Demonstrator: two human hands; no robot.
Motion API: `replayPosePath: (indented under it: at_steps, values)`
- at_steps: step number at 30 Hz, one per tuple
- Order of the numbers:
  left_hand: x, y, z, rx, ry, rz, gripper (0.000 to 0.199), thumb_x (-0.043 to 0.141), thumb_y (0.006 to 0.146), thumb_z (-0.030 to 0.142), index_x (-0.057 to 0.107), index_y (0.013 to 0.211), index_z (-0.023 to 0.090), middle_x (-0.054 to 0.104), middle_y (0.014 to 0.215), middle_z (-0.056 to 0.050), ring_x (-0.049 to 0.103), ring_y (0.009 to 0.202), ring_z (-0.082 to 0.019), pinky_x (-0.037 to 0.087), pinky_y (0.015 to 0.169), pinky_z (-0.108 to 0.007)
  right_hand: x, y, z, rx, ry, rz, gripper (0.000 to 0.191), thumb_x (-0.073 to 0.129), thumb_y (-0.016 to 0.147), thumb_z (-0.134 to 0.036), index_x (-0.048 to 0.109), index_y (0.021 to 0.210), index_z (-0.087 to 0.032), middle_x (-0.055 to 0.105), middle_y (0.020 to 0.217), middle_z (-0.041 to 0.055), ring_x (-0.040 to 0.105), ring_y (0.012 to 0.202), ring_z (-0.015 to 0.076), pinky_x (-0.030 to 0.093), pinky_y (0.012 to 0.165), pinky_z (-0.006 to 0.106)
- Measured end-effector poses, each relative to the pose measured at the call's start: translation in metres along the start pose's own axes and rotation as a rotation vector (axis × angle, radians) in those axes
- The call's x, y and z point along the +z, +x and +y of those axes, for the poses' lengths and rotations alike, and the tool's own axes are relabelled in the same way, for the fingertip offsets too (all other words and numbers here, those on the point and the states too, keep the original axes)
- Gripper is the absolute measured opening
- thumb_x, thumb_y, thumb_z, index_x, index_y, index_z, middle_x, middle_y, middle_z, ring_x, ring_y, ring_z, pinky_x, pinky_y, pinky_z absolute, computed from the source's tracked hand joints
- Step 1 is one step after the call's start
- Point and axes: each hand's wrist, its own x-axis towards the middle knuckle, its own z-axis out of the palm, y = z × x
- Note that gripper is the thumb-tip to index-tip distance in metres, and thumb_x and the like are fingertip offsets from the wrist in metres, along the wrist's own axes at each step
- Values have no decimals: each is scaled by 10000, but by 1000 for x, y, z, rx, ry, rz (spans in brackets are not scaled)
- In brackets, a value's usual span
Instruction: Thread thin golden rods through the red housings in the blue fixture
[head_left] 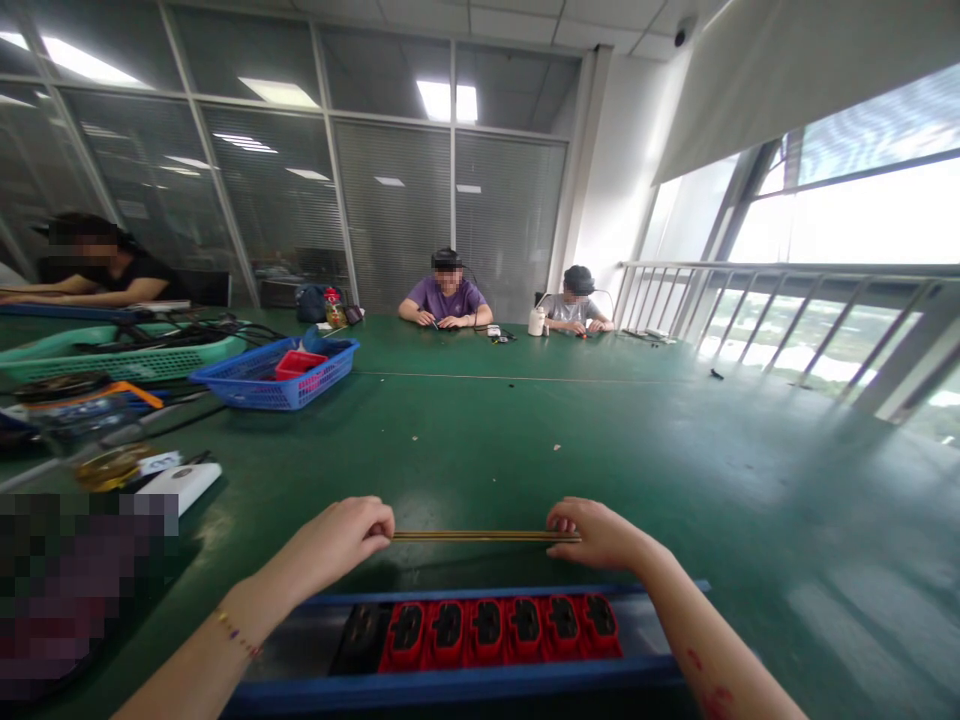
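My left hand [346, 528] is closed on the left end of two thin brass-coloured strips [472, 536], lying side by side. Their right end sits between the thumb and curled fingers of my right hand [600, 532]. The strips are level, just beyond a long blue trough-shaped housing [465, 686] on the table in front of me. Inside it, a row of several red sockets [487, 630] with black faces stands beside a black block [364, 636] on the left. My forearms cover parts of the housing's ends.
On the green table [465, 430], a blue basket [300, 392] holds a red tray [298, 364]. Left of it are a green basket [150, 368] with cables and a white device [184, 492]. Two people sit across the table, another at far left. A railing [757, 310] runs along the right.
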Motion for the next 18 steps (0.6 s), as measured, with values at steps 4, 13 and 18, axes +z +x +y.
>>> replayPosePath:
  at_steps: [4, 13, 18]
  values:
    - [17, 6, -5, -32, 37, 9, 127, 486, 736, 220, 598, 797, 216, 595, 769, -8, 553, 717, -148, 387, 656, -245, 5, 0, -7, -39, -110, 30, 230, 489, 708, -166, 606, 901, -211, 625, 854, 23, 569, 772, 154, 383, 673, 225]
    - [24, 3, -8, 50, 137, 22, 249, 424, 756, 147, 555, 932, 264, 572, 924, -13, 519, 893, -172, 377, 777, -283, 6, -2, -19, -26, -269, -25, 248, 469, 624, -105, 574, 822, -210, 627, 820, 18, 567, 768, 185, 311, 599, 242]
    - [24, 1, -7, 18, 126, 25, 219, 388, 756, 145, 537, 880, 248, 555, 904, -17, 517, 874, -169, 379, 755, -277, 0, -2, -23, 14, -249, 62, 166, 450, 660, -124, 532, 787, -192, 596, 791, 20, 528, 703, 156, 285, 581, 233]
